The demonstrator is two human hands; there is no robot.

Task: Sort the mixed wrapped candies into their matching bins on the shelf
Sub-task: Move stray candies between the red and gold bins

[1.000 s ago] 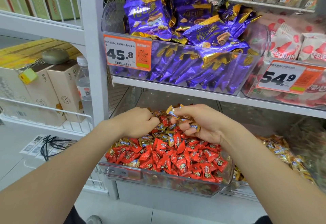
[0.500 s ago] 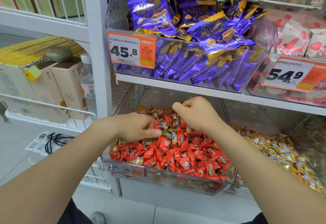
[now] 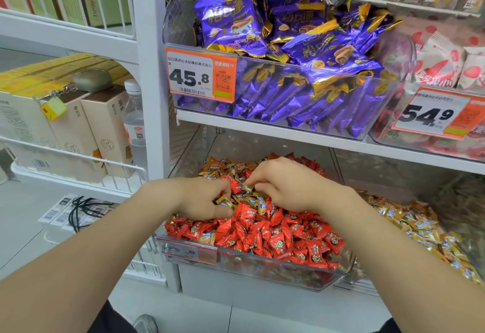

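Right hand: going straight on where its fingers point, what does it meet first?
Likely the gold candies right at the fingers of the right hand; just beyond, the left hand. Depth is hard to judge.

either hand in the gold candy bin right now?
No, the left hand and right hand are both in the red bin, left of the gold pile.

Red candies [image 3: 275,238] in crimped foil wrappers fill the clear bin [image 3: 275,271] just below and in front of both grips. Gold candies [image 3: 250,197] lie mixed on top between the left grip [image 3: 207,198] and the right grip [image 3: 286,185], each pinching some. More sit just behind. A separate gold heap [image 3: 420,230] lies right of the right grip.
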